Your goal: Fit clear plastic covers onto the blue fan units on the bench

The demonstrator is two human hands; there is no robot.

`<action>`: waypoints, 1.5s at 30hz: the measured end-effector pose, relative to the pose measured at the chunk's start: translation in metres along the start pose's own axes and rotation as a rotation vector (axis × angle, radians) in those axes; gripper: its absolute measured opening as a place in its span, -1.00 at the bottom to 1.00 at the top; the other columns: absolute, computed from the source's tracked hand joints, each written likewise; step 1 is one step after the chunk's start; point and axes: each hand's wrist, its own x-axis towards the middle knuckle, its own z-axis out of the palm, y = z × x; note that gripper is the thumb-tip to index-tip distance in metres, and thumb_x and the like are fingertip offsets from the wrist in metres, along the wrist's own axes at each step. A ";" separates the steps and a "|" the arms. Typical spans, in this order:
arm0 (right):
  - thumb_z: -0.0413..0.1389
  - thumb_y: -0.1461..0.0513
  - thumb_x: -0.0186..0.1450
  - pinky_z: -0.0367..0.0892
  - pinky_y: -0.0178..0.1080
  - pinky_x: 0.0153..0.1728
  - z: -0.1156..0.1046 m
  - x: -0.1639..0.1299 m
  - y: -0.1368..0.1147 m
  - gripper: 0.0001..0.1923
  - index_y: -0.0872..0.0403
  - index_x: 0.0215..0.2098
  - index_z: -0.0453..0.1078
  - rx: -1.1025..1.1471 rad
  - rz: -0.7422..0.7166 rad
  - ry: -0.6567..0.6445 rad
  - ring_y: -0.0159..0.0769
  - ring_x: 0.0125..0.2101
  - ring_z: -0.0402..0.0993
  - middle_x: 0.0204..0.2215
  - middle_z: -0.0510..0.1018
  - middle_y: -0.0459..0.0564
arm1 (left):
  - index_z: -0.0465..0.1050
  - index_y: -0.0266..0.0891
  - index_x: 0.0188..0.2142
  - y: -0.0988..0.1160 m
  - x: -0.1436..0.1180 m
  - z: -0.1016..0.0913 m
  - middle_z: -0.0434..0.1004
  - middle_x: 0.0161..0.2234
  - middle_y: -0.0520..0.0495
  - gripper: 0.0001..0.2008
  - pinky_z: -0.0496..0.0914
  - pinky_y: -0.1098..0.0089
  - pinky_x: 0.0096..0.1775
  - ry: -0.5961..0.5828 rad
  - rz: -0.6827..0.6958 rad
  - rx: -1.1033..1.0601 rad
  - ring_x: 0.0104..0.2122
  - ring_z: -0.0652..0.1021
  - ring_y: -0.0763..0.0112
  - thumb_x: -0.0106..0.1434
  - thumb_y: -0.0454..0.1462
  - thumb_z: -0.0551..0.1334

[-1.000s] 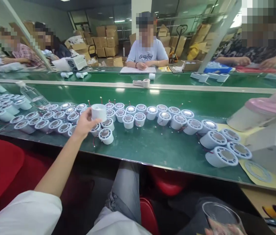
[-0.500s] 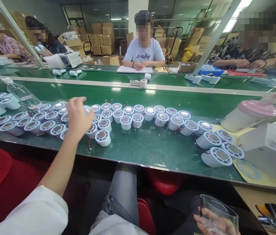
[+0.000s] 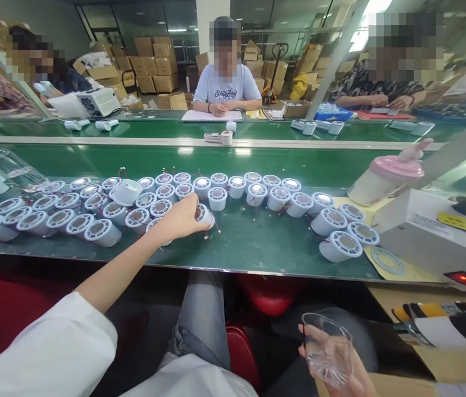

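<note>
My left hand reaches over the green belt and closes on a white round housing at the front of a long cluster of white round housings with red wires. One upside-down housing lies on top of the cluster's left part. My right hand is low at the bottom right, over my lap, holding a clear plastic cover.
A white machine with a red lit switch stands at the right, with a pink-lidded container behind it and a yellow sheet underneath. A clear bottle lies at the left. Other people sit across a second belt, with cardboard boxes behind.
My left hand set the lifted housing down on the left part of the cluster, then moved right and down onto a front housing. My right hand with the clear cover rose into view.
</note>
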 end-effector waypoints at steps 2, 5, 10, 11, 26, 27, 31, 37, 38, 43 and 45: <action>0.20 -0.05 0.10 0.51 -0.03 -0.33 0.010 0.000 -0.001 -0.64 0.00 -0.28 0.52 -0.103 -0.098 -0.048 0.05 -0.24 0.57 -0.15 0.57 0.21 | 0.20 -0.23 -0.14 0.006 -0.019 0.003 0.41 -0.32 -0.05 -0.53 0.34 0.37 -0.42 -0.089 0.046 -0.266 -0.40 0.47 0.31 0.04 -0.06 0.26; 0.14 0.12 0.22 0.47 -0.06 -0.16 0.038 -0.001 -0.012 -0.69 -0.05 -0.07 0.47 -0.508 -0.328 -0.128 0.00 -0.08 0.49 -0.05 0.49 0.17 | 0.24 -0.20 -0.14 0.023 -0.040 0.025 0.41 -0.36 -0.01 -0.59 0.32 0.44 -0.56 -0.457 0.020 -0.895 -0.50 0.45 0.41 0.09 -0.04 0.15; 0.11 0.30 0.21 0.41 -0.04 -0.07 0.064 0.005 -0.044 -0.49 -0.05 0.14 0.31 -1.211 -0.767 -0.260 -0.04 0.00 0.37 0.05 0.33 0.20 | 0.33 -0.28 -0.24 0.058 -0.050 0.079 0.44 -0.54 -0.04 -0.53 0.12 0.52 -0.75 -1.346 -0.065 -1.270 -0.70 0.38 0.47 0.06 0.07 0.14; 0.10 0.32 0.21 0.41 -0.03 -0.07 0.064 0.006 -0.049 -0.47 -0.06 0.15 0.30 -1.298 -0.798 -0.268 -0.03 0.00 0.34 0.06 0.31 0.20 | 0.32 -0.26 -0.25 0.065 -0.051 0.087 0.43 -0.55 -0.01 -0.53 0.11 0.53 -0.76 -1.436 -0.057 -1.264 -0.70 0.37 0.48 0.03 0.07 0.18; 0.11 0.42 0.11 0.45 -0.16 -0.22 0.041 0.003 -0.053 -0.73 0.03 -0.24 0.42 -1.430 -0.460 -0.182 -0.14 -0.05 0.36 0.02 0.41 0.06 | 0.44 -0.17 -0.12 0.121 -0.069 0.082 0.49 -0.22 -0.05 -0.67 0.31 0.38 -0.22 -0.695 0.688 -0.460 -0.26 0.48 0.30 0.16 -0.10 0.24; 0.14 0.41 0.11 0.45 -0.16 -0.23 0.041 0.003 -0.052 -0.77 0.03 -0.29 0.42 -1.411 -0.447 -0.172 -0.14 -0.05 0.37 0.02 0.41 0.06 | 0.43 -0.18 -0.11 0.119 -0.071 0.083 0.49 -0.20 -0.05 -0.66 0.31 0.38 -0.21 -0.669 0.668 -0.484 -0.25 0.48 0.30 0.14 -0.11 0.26; 0.24 0.38 0.08 0.43 -0.09 -0.21 0.041 0.002 -0.055 -0.84 0.06 -0.48 0.36 -1.379 -0.438 -0.106 -0.05 -0.06 0.39 0.01 0.43 0.09 | 0.39 -0.21 -0.09 0.113 -0.073 0.089 0.47 -0.16 -0.05 -0.67 0.35 0.38 -0.20 -0.608 0.607 -0.612 -0.24 0.48 0.34 0.15 -0.16 0.26; 0.11 0.23 0.29 0.40 -0.19 -0.14 0.048 -0.002 -0.063 -0.89 0.05 -0.40 0.40 -0.966 -0.387 -0.087 -0.21 -0.12 0.45 -0.11 0.47 0.07 | 0.30 -0.14 0.12 0.107 -0.067 0.104 0.40 -0.11 -0.11 -0.26 0.36 0.24 -0.05 -0.517 0.635 -0.729 -0.13 0.46 0.26 -0.04 -0.05 0.42; 0.07 0.24 0.31 0.41 -0.21 -0.18 0.048 -0.003 -0.063 -0.84 0.06 -0.43 0.41 -0.919 -0.380 -0.044 -0.24 -0.17 0.46 -0.17 0.48 0.07 | 0.33 -0.13 0.11 0.106 -0.066 0.108 0.38 -0.12 -0.11 -0.25 0.36 0.21 -0.04 -0.498 0.656 -0.725 -0.12 0.45 0.24 -0.08 -0.04 0.44; 0.15 0.20 0.21 0.41 -0.31 -0.43 0.044 -0.001 -0.056 -0.79 0.09 -0.56 0.45 -0.642 -0.184 0.096 -0.26 -0.29 0.48 -0.29 0.51 0.05 | 0.37 -0.11 0.09 0.103 -0.068 0.124 0.36 0.01 -0.20 -0.28 0.31 0.07 0.07 -0.563 0.735 -0.785 0.04 0.41 0.10 -0.10 -0.11 0.46; 0.19 0.16 0.17 0.43 -0.28 -0.41 0.040 0.001 -0.054 -0.78 0.09 -0.57 0.48 -0.506 -0.106 0.143 -0.23 -0.28 0.49 -0.28 0.53 0.06 | 0.32 -0.12 0.13 0.104 -0.071 0.127 0.39 0.06 -0.21 -0.30 0.36 0.10 0.04 -0.684 0.680 -0.911 0.05 0.43 0.13 -0.03 -0.17 0.43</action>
